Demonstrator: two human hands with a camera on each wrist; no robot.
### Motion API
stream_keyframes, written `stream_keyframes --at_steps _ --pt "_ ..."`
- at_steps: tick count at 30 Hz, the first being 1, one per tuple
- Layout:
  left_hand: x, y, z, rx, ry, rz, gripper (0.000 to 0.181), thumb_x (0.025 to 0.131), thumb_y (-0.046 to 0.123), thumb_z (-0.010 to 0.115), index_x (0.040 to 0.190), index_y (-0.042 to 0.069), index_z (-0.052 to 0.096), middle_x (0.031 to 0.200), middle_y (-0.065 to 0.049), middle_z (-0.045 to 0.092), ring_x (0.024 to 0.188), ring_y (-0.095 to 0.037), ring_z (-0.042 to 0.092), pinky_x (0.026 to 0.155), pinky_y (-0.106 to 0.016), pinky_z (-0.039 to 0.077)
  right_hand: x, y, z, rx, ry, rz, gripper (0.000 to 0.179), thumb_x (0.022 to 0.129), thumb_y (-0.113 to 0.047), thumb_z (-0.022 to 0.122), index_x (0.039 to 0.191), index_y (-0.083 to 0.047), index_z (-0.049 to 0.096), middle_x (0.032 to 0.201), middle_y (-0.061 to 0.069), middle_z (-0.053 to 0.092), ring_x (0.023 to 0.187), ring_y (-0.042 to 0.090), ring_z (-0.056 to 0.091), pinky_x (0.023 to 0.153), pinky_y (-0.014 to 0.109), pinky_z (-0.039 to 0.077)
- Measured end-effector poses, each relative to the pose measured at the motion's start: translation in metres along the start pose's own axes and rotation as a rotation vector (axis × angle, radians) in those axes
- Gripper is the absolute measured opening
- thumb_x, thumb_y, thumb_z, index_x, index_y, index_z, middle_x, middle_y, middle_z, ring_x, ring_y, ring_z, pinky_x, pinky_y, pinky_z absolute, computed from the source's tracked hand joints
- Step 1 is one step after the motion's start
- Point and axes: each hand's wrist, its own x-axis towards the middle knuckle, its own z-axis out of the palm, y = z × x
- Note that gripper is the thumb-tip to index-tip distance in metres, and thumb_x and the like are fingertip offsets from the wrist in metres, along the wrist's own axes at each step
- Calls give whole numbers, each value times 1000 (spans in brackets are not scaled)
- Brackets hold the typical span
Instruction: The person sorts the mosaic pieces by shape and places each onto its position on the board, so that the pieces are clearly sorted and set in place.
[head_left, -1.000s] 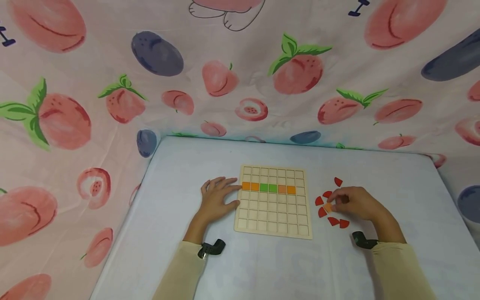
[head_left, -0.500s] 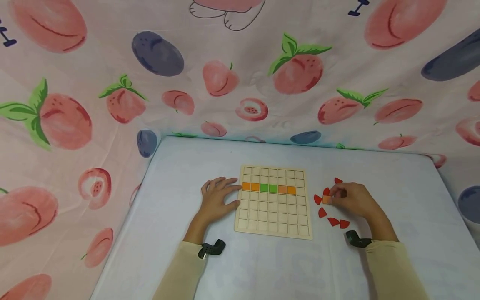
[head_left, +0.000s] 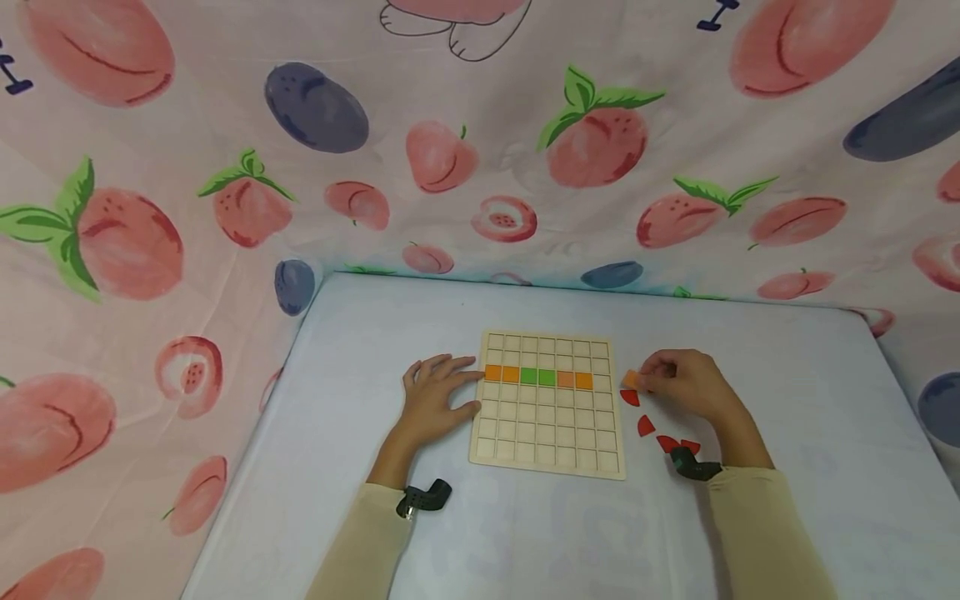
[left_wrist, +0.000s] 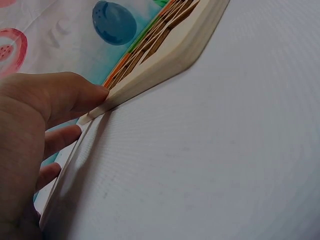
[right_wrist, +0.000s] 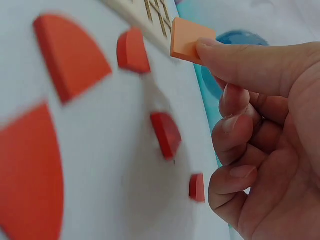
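A pale wooden grid board point(head_left: 545, 435) lies on the table. One row holds orange tiles point(head_left: 492, 372), two green tiles point(head_left: 537, 377) and a lighter orange tile point(head_left: 566, 380); that row's rightmost cell has no tile. My left hand point(head_left: 431, 404) rests at the board's left edge, fingers spread; in the left wrist view the thumb point(left_wrist: 80, 95) touches the rim. Between thumb and forefinger my right hand point(head_left: 693, 385) pinches a light orange square tile point(right_wrist: 187, 40), raised just right of the board. Its other fingers are curled into the palm.
Red quarter-circle pieces point(head_left: 646, 426) lie scattered on the table right of the board, some hidden behind the right hand and wrist. A fruit-printed cloth point(head_left: 450, 217) hangs along the back and left of the white table point(head_left: 525, 542).
With the orange tile pinched, my right hand has moved left and away from me, off the red pieces toward the board. My left hand and the board have stayed put.
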Motion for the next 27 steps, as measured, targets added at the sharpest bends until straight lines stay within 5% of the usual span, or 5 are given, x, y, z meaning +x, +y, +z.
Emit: stream_keyframes --at_steps 27 --pt "0 1 -1 0 9 9 46 87 39 72 133 34 68 153 10 53 147 -26 34 116 -62 10 20 -34 19 10 -83 -34 19 89 -28 79 92 -10 71 75 1 63 71 18 54 59 27 46"
